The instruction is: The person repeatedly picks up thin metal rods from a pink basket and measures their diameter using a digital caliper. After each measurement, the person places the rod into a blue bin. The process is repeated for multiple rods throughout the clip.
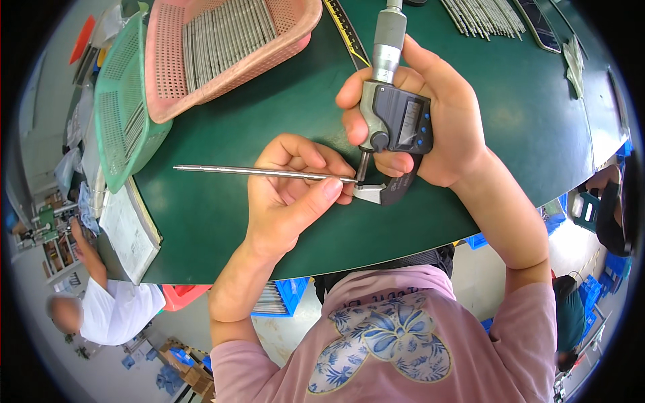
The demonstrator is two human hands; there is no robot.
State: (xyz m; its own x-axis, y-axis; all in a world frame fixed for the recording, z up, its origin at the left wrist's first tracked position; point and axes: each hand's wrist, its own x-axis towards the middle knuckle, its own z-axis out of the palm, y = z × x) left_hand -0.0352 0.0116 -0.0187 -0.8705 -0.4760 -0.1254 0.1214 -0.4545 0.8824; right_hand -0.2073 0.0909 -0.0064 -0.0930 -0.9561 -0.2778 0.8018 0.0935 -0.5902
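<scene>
A pink basket [222,47] sits tilted at the far side, its floor lined with thin metal rods [228,37]. It leans on a green basket [121,101] that holds more rods at the table's left edge. Both rest on a dark green table [269,134], with a loose row of rods [484,17] at the far right and a notebook [127,228] on the near-left corner. Beyond the edge, a person in white [114,309] bends over the pale floor. The right hand [437,127] is wrapped tight around a digital micrometer [393,121]. The left hand [295,195] pinches a long thin rod [262,172] level, with its right end between the micrometer's measuring faces.
</scene>
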